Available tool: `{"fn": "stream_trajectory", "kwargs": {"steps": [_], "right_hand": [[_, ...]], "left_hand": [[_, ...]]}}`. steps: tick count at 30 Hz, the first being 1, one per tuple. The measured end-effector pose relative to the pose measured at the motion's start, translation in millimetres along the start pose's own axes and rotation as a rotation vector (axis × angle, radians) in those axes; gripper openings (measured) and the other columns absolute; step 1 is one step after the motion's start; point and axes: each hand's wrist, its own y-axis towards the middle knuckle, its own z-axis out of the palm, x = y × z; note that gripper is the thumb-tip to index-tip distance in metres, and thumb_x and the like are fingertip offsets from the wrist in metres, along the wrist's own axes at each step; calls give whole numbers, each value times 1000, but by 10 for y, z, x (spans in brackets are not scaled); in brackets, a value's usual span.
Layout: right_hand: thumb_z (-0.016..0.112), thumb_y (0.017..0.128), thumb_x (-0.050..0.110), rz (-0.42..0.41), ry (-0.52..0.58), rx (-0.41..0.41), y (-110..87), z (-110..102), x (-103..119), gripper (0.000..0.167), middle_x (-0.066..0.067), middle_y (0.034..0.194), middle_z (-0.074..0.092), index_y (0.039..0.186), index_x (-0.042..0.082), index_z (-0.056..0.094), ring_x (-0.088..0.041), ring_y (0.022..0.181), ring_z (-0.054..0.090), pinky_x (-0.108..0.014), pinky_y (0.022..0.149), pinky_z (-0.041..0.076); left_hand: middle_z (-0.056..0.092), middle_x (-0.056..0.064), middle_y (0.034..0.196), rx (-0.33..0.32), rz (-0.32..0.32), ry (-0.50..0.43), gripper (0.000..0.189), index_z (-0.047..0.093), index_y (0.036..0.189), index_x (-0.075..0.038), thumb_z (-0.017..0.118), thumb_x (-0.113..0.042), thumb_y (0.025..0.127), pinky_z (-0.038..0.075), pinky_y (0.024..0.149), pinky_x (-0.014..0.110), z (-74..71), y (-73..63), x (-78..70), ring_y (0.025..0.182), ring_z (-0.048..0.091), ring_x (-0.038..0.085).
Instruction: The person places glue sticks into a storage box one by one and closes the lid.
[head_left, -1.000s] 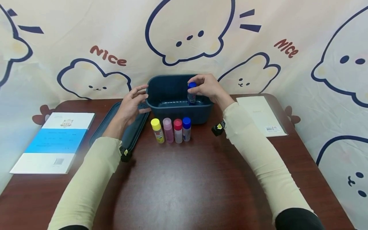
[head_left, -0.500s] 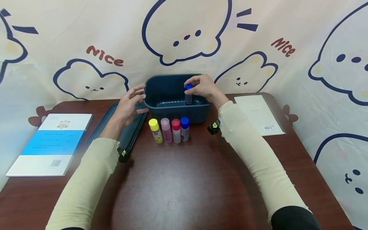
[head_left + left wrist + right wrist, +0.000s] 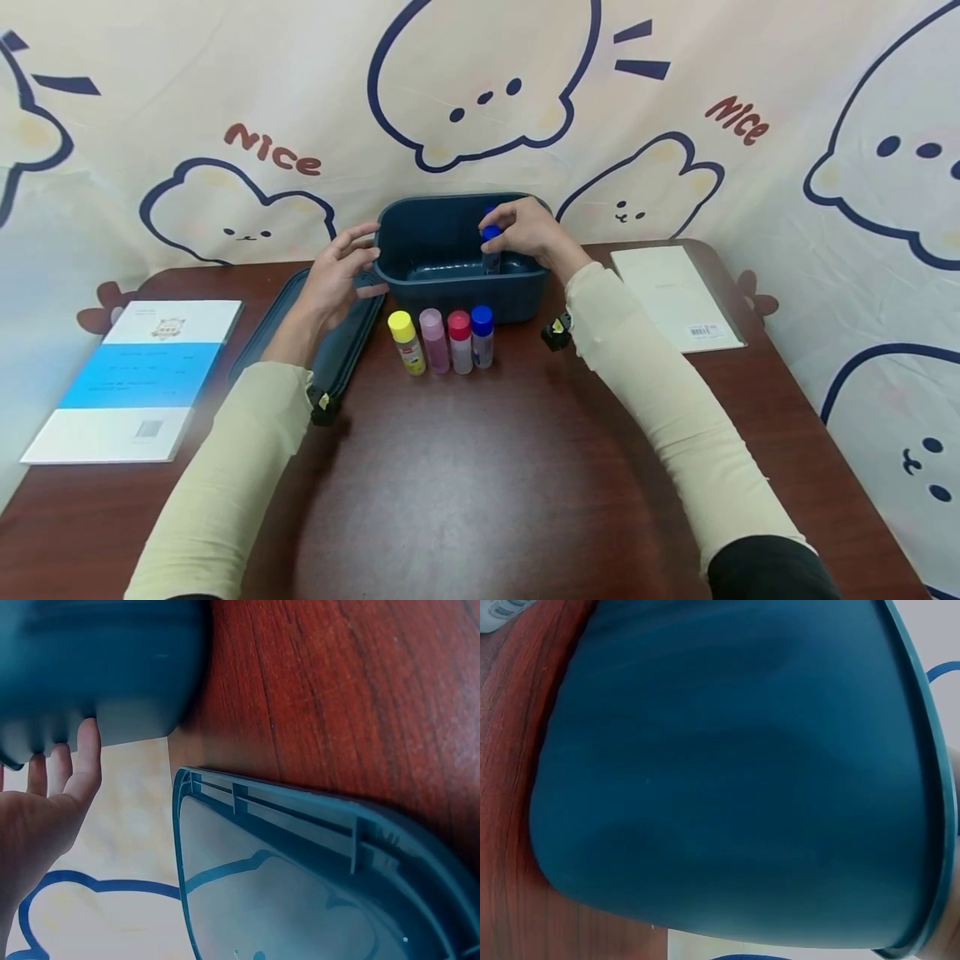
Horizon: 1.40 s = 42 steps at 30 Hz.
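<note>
A dark teal plastic bin (image 3: 465, 296) stands at the back of the table. My right hand (image 3: 528, 227) reaches over its right end and pinches a blue-capped glue stick (image 3: 491, 260), held upright inside the bin. My left hand (image 3: 336, 271) lies against the bin's left side with fingers spread and fairly straight; in the left wrist view its fingertips (image 3: 88, 735) touch the outer wall. In front of the bin stand a yellow-capped glue stick (image 3: 408, 346), a pink one (image 3: 435, 343), a red-capped one (image 3: 461, 343) and another blue-capped one (image 3: 482, 337). In the right wrist view, the bin's wall (image 3: 735, 780) hides the right fingers.
The bin's teal lid (image 3: 348, 346) lies on the table under my left forearm, its ribbed rim showing in the left wrist view. A white and blue book (image 3: 135, 379) lies at the left, a pale notebook (image 3: 667, 300) at the right. A patterned cloth (image 3: 465, 83) hangs behind.
My right hand has lowered the blue-capped glue stick slightly within the bin. The head view has shifted a little. The left hand keeps its place at the bin's side.
</note>
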Motion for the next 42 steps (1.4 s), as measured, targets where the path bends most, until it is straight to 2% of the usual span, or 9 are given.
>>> {"fn": "stream_trajectory", "kwargs": {"steps": [8,28,37,42], "right_hand": [[76,91,9,14,-1,7,-15,13,-9,38,-13,124,62,128,3,68,-29,114,53,-39,100,50],[75,92,9,-5,-25,16,-45,-28,39,40,-15,128,63,129,1,65,-30,116,55,-39,100,51],[75,93,11,-29,-74,9,-95,-63,84,37,-15,132,62,128,3,67,-29,123,53,-46,106,46],[74,94,12,-30,-74,7,-120,-101,89,36,-13,132,63,128,4,66,-28,121,56,-43,106,46]], "left_hand": [[39,8,143,5,-3,-5,45,46,150,-18,53,-20,106,42,105,63,1,-13,14,110,41,21],[38,10,148,5,-1,-17,46,45,151,-18,53,-20,106,43,104,61,0,6,27,116,41,29],[37,11,149,3,0,-13,45,45,151,-18,52,-19,106,44,103,60,-2,11,12,117,41,29],[37,10,149,4,2,-9,45,45,151,-18,52,-20,106,45,103,60,-4,8,14,117,41,28]]}}
